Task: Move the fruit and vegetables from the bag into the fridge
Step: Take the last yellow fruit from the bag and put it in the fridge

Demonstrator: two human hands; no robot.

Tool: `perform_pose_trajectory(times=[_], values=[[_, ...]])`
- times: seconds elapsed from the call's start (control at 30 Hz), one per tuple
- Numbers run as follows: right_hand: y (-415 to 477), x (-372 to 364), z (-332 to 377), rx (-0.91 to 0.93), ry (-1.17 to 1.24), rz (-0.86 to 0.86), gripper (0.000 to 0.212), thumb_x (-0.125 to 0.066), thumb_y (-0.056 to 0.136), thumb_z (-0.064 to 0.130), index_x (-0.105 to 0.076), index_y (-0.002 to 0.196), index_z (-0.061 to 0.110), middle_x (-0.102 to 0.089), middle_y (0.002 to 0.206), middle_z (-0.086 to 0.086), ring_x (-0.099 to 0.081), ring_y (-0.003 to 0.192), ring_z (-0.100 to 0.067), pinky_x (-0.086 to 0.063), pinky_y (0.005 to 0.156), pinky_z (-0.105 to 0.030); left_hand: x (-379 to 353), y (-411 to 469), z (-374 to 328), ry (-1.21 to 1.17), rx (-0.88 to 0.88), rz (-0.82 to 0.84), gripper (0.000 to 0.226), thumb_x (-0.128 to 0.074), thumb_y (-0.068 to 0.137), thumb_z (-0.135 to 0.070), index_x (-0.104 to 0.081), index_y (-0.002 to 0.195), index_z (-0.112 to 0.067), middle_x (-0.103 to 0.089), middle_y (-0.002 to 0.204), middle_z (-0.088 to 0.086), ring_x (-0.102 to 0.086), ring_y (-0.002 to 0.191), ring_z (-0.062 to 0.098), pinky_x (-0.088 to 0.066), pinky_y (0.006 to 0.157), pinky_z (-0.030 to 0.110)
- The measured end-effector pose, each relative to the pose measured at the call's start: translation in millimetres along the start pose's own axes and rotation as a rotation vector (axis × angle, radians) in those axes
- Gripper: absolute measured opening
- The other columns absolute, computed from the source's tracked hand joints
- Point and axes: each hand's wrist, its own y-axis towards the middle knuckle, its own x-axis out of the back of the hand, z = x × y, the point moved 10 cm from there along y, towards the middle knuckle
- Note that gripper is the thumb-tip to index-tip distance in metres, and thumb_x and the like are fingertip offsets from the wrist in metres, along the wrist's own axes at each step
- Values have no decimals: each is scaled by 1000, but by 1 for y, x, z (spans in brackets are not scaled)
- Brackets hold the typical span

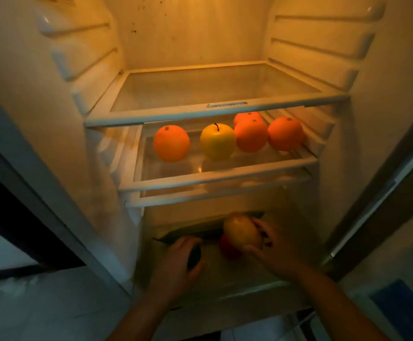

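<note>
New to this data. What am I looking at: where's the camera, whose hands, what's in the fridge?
There is no robot here. One wide-angle camera sits on a person's head and looks forward and down into an open fridge. The two arms coming in from the bottom edge are that person's own.

The left hand grips a dark vegetable, which is too dim to name. The right hand holds a yellow fruit just above a red fruit in the bottom compartment. A long green vegetable lies behind the hands.

On the middle shelf sit four oranges and a yellow apple.
</note>
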Motion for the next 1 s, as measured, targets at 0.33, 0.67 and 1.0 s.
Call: perform_pose_trajectory(times=[0.33, 0.67, 1.0], values=[[29, -79, 7, 85, -217, 229, 83, -40, 66, 53, -40, 136, 9, -46, 137, -14, -42, 127, -29, -29, 103, -28, -27, 2, 52, -66, 137, -71, 51, -63, 85, -30, -46, 131, -20, -39, 140, -2, -39, 128, 16, -31, 104, 22], [25, -78, 4, 82, -237, 181, 68, -50, 68, 50, -52, 126, 13, -55, 125, -11, -50, 116, -27, -35, 91, -27, -63, 48, 81, 113, 184, 143, 76, -66, 80, -34, -27, 144, -25, -25, 151, 4, -27, 137, 25, -34, 109, 39], [18, -78, 9, 151, -259, 153, 72, -53, 68, 55, -47, 130, 18, -49, 129, -6, -43, 121, -22, -31, 95, -23, -40, 29, 74, -22, 104, 77, 76, -68, 81, -35, -27, 145, -24, -24, 151, 1, -29, 137, 20, -30, 110, 30]])
